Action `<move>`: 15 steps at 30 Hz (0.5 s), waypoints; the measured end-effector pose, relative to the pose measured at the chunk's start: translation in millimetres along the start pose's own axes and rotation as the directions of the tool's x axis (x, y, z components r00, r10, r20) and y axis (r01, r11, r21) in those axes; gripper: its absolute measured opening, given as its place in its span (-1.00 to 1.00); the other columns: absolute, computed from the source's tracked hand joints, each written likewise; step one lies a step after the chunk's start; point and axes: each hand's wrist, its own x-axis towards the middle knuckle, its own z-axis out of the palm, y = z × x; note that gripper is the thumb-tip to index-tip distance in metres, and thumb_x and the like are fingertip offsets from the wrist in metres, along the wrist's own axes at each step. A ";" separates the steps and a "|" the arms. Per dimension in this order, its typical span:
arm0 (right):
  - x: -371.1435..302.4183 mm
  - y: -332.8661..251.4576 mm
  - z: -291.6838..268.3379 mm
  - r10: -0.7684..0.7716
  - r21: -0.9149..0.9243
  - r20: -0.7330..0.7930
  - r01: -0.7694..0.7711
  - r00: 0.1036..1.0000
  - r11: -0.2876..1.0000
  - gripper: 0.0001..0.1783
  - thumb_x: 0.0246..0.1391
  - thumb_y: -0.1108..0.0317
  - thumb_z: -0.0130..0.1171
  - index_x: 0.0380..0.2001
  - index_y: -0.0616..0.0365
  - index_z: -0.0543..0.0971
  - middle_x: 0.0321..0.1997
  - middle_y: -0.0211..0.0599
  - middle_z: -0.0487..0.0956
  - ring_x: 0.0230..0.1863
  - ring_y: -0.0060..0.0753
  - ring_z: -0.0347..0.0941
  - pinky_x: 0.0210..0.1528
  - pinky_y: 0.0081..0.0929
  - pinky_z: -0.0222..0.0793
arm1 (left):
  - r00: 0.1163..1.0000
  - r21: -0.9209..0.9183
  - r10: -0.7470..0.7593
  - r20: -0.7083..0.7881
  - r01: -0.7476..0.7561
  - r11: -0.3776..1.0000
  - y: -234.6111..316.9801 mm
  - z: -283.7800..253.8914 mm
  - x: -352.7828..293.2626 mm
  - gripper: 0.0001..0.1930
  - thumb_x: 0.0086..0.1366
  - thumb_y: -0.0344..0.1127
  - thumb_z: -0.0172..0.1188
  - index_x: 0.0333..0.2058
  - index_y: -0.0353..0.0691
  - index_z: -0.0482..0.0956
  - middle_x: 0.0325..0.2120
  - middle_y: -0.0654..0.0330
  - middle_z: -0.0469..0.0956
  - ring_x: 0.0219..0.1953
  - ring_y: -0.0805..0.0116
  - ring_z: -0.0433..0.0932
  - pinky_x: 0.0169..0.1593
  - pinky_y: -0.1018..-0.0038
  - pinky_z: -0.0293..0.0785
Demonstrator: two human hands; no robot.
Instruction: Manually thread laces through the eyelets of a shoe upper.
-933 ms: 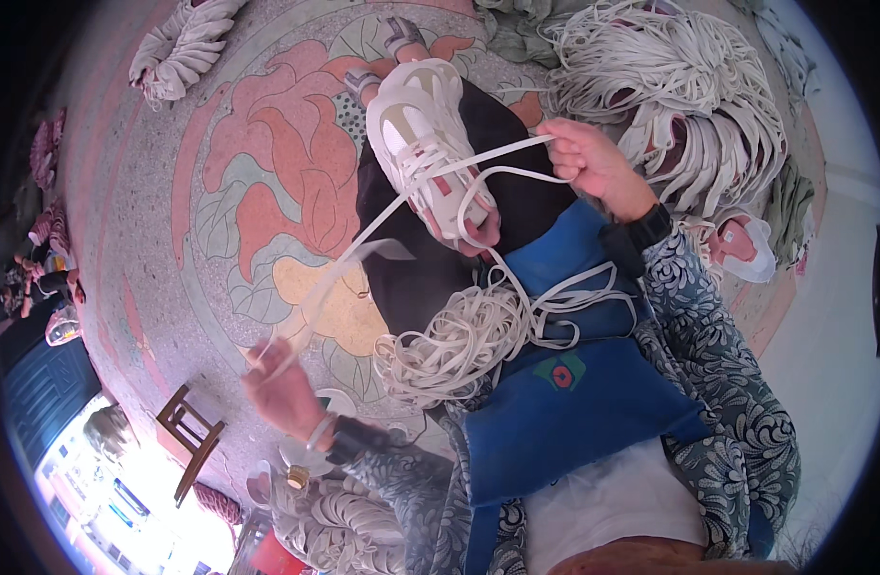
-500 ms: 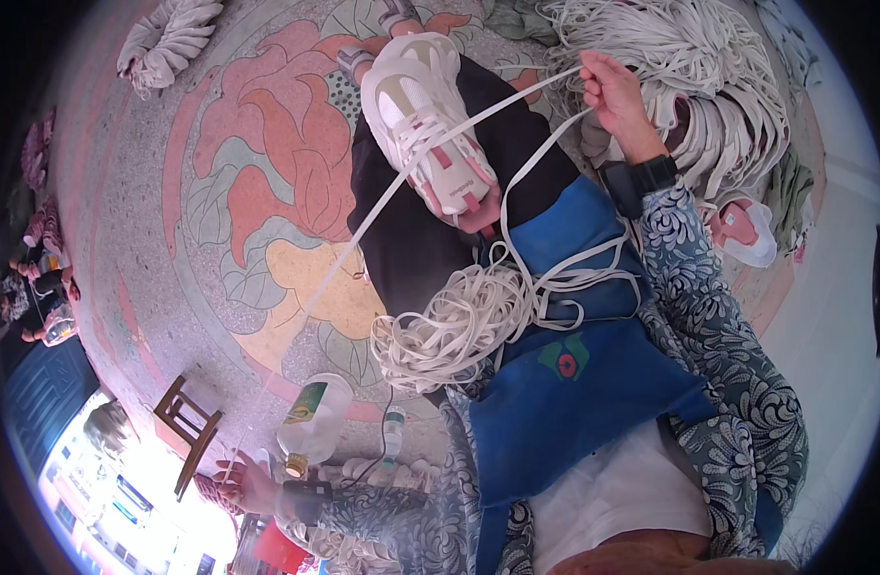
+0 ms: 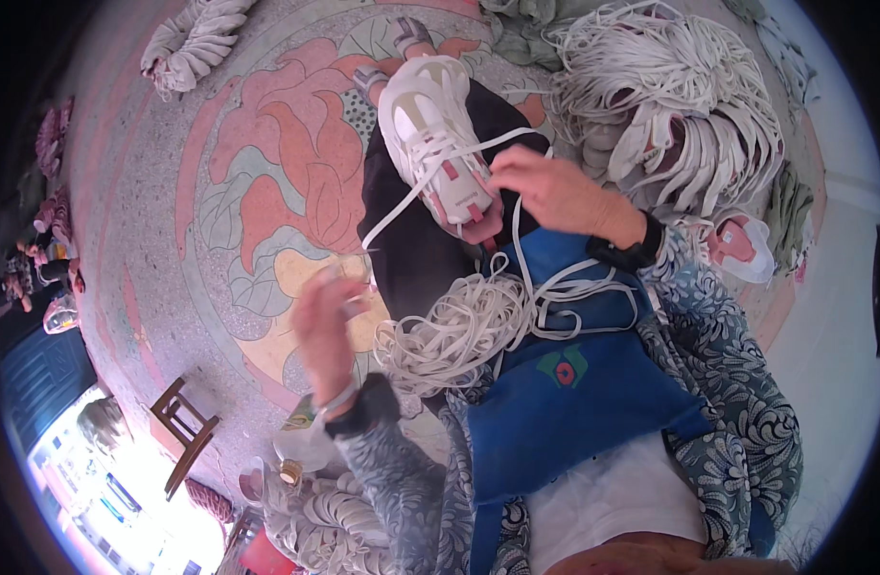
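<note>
A white sneaker (image 3: pixel 426 110) with pink trim lies across my lap, its toe pointing away from me. Flat white shoelace (image 3: pixel 402 218) is threaded through its upper part and trails off to the left. Beside the shoe's right edge, my right hand (image 3: pixel 555 196) is closed in a pinch on the lace, which curves out around the fingers and down to my lap. My left hand (image 3: pixel 327 321) is raised left of my knee, blurred by motion; its hold on anything cannot be made out. A tangled heap of white lace (image 3: pixel 459 326) rests on my blue apron (image 3: pixel 574 412).
Bundled shoe parts with hanging white laces (image 3: pixel 689 105) are piled at the far right, near a pink-and-white shoe piece (image 3: pixel 739 244). Another pale stack (image 3: pixel 196 43) lies far left. A wooden stool (image 3: pixel 183 431) and a plastic jug (image 3: pixel 306 446) stand at lower left.
My left hand has come from the lower left up toward my knee. My right hand has moved down and left to the shoe, and the long stretched lace now hangs shorter and slack.
</note>
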 end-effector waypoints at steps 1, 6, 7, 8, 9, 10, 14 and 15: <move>-8.2 -6.2 0.6 0.087 -0.007 0.112 -0.086 0.990 0.996 -0.61 -0.18 0.60 0.01 -0.17 0.13 0.44 -0.19 -0.22 0.39 -0.32 -0.19 0.43 -0.35 -0.41 0.41 | 0.939 -0.438 -0.313 0.139 0.342 0.831 16.3 35.1 10.6 -0.89 0.22 -0.44 0.04 -0.31 -0.27 0.53 -0.44 0.21 0.55 -0.38 0.48 0.52 -0.42 0.57 0.45; -14.1 -15.0 -1.9 0.085 -0.138 0.220 -0.055 0.972 0.989 -0.61 -0.18 0.55 0.06 -0.16 0.12 0.41 -0.25 -0.24 0.37 -0.34 -0.16 0.43 -0.35 -0.34 0.39 | 0.987 0.053 -0.067 0.147 0.059 0.997 6.0 88.4 42.4 -0.87 0.26 -0.32 0.05 -0.34 -0.23 0.51 -0.59 0.14 0.52 -0.58 0.44 0.49 -0.53 0.51 0.34; -16.2 -13.2 0.8 0.040 -0.155 0.196 -0.009 0.980 0.988 -0.64 -0.16 0.54 0.05 -0.19 0.14 0.41 -0.32 -0.24 0.38 -0.37 -0.16 0.43 -0.37 -0.33 0.38 | 0.986 0.058 -0.076 0.149 0.068 0.996 5.5 91.8 42.6 -0.87 0.26 -0.32 0.05 -0.34 -0.23 0.51 -0.59 0.14 0.52 -0.58 0.44 0.49 -0.53 0.51 0.34; -18.5 -10.0 1.8 0.043 -0.152 0.198 -0.013 0.979 0.988 -0.64 -0.16 0.54 0.05 -0.19 0.14 0.41 -0.32 -0.24 0.38 -0.37 -0.16 0.43 -0.37 -0.33 0.38 | 0.993 0.178 -0.045 0.112 0.024 0.984 9.8 96.3 45.2 -0.87 0.25 -0.29 0.06 -0.34 -0.20 0.51 -0.61 0.12 0.52 -0.58 0.33 0.51 -0.51 0.45 0.36; -21.0 -7.2 2.8 0.043 -0.157 0.169 -0.016 0.985 0.988 -0.62 -0.17 0.52 0.08 -0.17 0.12 0.40 -0.34 -0.25 0.38 -0.36 -0.17 0.43 -0.37 -0.34 0.38 | 0.997 0.298 -0.011 0.080 -0.014 0.954 13.0 99.2 47.6 -0.86 0.25 -0.26 0.07 -0.34 -0.18 0.51 -0.63 0.09 0.51 -0.58 0.22 0.52 -0.49 0.38 0.37; -23.3 -4.4 3.4 0.042 -0.161 0.140 -0.019 0.989 0.987 -0.59 -0.18 0.50 0.10 -0.15 0.11 0.38 -0.35 -0.26 0.37 -0.36 -0.17 0.43 -0.36 -0.36 0.38 | 0.996 0.298 -0.017 0.082 -0.009 0.955 14.7 100.7 49.9 -0.86 0.25 -0.26 0.07 -0.34 -0.18 0.51 -0.63 0.09 0.51 -0.58 0.22 0.52 -0.49 0.38 0.37; -21.9 0.8 -11.1 0.044 -0.188 0.193 -0.007 0.980 0.982 -0.70 -0.12 0.50 0.09 -0.22 0.15 0.41 -0.39 -0.24 0.39 -0.37 -0.14 0.42 -0.37 -0.32 0.36 | 0.995 0.487 0.001 0.100 -0.050 0.872 12.1 102.8 54.3 -0.84 0.22 -0.20 0.08 -0.35 -0.13 0.51 -0.58 0.05 0.53 -0.48 -0.01 0.53 -0.44 0.25 0.40; -19.5 3.8 -16.2 0.074 -0.163 0.069 -0.062 0.995 0.985 -0.77 -0.09 0.50 0.08 -0.27 0.17 0.42 -0.40 -0.22 0.39 -0.37 -0.12 0.41 -0.37 -0.30 0.35 | 0.997 0.542 0.026 0.071 -0.060 0.838 10.0 102.5 56.4 -0.83 0.22 -0.19 0.08 -0.35 -0.14 0.52 -0.56 0.03 0.54 -0.44 -0.03 0.53 -0.42 0.23 0.40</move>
